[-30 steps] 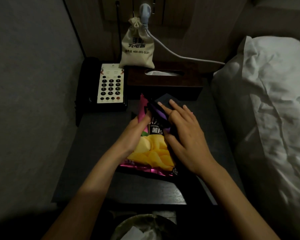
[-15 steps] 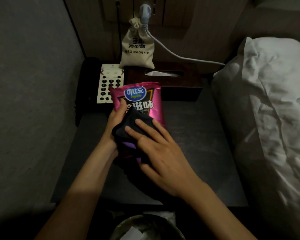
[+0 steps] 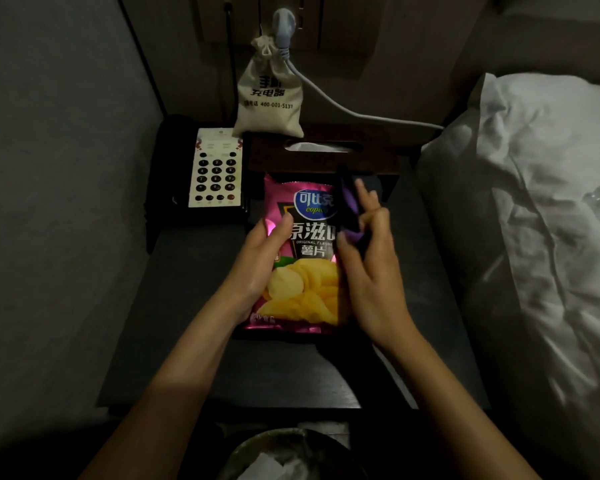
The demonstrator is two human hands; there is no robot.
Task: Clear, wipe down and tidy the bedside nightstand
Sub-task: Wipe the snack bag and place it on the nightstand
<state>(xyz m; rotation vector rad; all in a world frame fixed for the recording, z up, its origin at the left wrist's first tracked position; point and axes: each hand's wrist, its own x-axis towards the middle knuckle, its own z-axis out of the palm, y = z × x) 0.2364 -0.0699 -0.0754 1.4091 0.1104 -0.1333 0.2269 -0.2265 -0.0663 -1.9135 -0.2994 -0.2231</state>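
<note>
A pink bag of potato chips (image 3: 303,258) is held over the middle of the dark nightstand (image 3: 187,323). My left hand (image 3: 257,261) grips the bag's left edge, thumb on its front. My right hand (image 3: 371,265) holds a dark cloth with purple patches (image 3: 349,206) against the bag's right side, with two fingers stretched up along the cloth. The cloth hides the bag's upper right corner.
At the back stand a black telephone with a white keypad (image 3: 215,178), a dark wooden tissue box (image 3: 323,154) and a beige drawstring pouch (image 3: 269,98) under a plugged-in grey cable (image 3: 343,109). White bedding (image 3: 534,202) lies right. A waste bin (image 3: 274,459) sits below the front edge.
The chip bag has come down from its upright pose to face me. My right hand and the cloth moved from the bag's front middle to its right side.
</note>
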